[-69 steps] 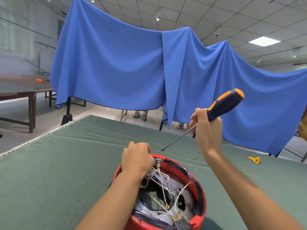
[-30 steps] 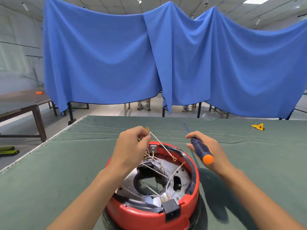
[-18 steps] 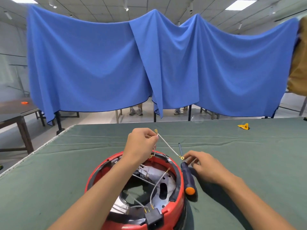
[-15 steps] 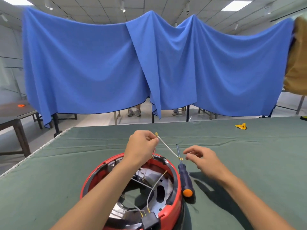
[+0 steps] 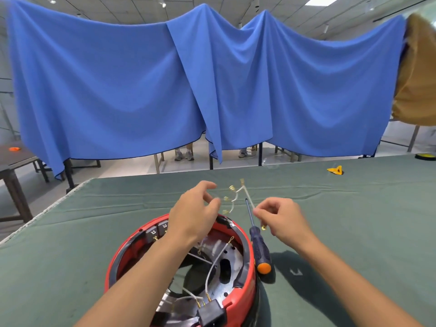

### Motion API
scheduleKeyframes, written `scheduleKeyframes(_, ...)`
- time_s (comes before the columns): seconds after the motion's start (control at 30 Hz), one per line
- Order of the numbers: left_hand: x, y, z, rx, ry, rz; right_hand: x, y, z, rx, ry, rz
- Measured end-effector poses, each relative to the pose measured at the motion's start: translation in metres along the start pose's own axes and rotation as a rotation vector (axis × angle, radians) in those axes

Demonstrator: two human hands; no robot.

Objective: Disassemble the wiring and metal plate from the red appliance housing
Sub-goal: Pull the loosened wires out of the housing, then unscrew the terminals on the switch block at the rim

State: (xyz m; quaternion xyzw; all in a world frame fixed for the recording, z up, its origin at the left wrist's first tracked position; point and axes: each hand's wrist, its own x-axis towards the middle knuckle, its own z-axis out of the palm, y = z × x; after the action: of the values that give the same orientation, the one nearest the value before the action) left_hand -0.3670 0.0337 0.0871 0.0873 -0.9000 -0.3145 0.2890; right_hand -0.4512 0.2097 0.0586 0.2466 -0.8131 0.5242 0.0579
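The red appliance housing (image 5: 246, 256) lies open side up on the green table, close to me. Inside it I see the shiny metal plate (image 5: 224, 254) with white wires (image 5: 212, 267) still running over it. A loose bundle of white wires with gold terminals (image 5: 236, 197) hangs in the air above the far rim. My right hand (image 5: 280, 220) pinches one strand of that bundle. My left hand (image 5: 195, 208) hovers over the rim just left of the bundle, fingers loosely spread, holding nothing. The screwdriver (image 5: 259, 246) lies on the cloth beside the housing's right rim.
A black connector block (image 5: 211, 315) sits at the housing's near edge. A small yellow piece (image 5: 335, 170) lies far right on the table, whose left edge (image 5: 47, 206) runs diagonally. Blue cloth (image 5: 212, 79) hangs behind the table.
My right hand laid the screwdriver down beside the housing and took hold of the lifted wire. My left hand let go of the wire bundle and opened.
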Motion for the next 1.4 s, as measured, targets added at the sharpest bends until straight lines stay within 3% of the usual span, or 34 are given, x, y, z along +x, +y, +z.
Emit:
scheduleKeyframes(0.13, -0.003, -0.005, -0.002, 0.211, -0.16, 0.012, 0.006, 0.032, -0.011, -0.093, 0.224, 0.246)
scheduleKeyframes(0.3, -0.003, -0.009, -0.001, 0.327, -0.273, -0.041, 0.011, 0.058, -0.018, -0.339, 0.24, 0.445)
scheduleKeyframes(0.47, -0.001, -0.009, -0.003, 0.369, -0.257, -0.004, 0.014, 0.05, -0.012, -0.537, 0.235, 0.396)
scheduleKeyframes(0.67, 0.0, -0.012, -0.006, 0.309, -0.237, -0.032, 0.013, 0.017, 0.015, -0.843, 0.176, 0.14)
scheduleKeyframes(0.87, -0.002, -0.014, -0.007, 0.283, -0.231, -0.032, 0.018, 0.005, 0.043, -0.945, -0.141, 0.181)
scheduleKeyframes(1.03, 0.0, -0.014, -0.008, 0.255, -0.234, -0.05, 0.026, 0.007, 0.023, -0.752, -0.318, 0.252)
scheduleKeyframes(1.1, 0.0, -0.013, -0.008, 0.234, -0.226, -0.063, 0.028, 0.007, 0.018, -0.465, -0.331, 0.274)
scheduleKeyframes(1.3, -0.001, -0.014, -0.008, 0.188, -0.204, -0.086, 0.037, -0.007, -0.003, 0.451, -0.123, 0.308)
scheduleKeyframes(1.4, -0.001, -0.014, -0.008, 0.17, -0.2, -0.095, 0.035, -0.016, -0.013, 0.806, -0.215, 0.306)
